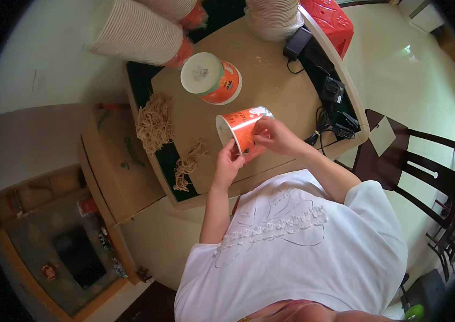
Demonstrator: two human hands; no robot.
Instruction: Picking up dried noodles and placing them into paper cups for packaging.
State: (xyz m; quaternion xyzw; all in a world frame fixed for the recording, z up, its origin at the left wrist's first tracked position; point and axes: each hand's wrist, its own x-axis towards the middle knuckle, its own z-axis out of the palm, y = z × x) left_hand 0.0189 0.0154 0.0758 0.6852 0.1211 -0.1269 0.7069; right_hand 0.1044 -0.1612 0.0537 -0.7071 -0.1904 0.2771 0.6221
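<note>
An orange-and-white paper bucket (242, 121) lies tipped on its side over the table's near part, its white open rim toward the left. My left hand (228, 163) grips it low at the rim, fingers closed on the wall. Against the orange side, the fingers of my right hand (276, 138) are pinched together; what they hold, if anything, is too small to make out. Just beyond stands another paper bucket (222, 86), upside down with its pale base up. To the left lie a bundle of tan twisted cords (155, 123) and a smaller cord bunch (189, 165).
Tall stacks of nested paper buckets (136, 35) lie at the far left, with another wrapped stack (274, 19) at the back. A black power adapter (297, 44) and cables (321, 123) line the right edge. Beyond are a red stool (330, 24) and a dark wooden chair (394, 155).
</note>
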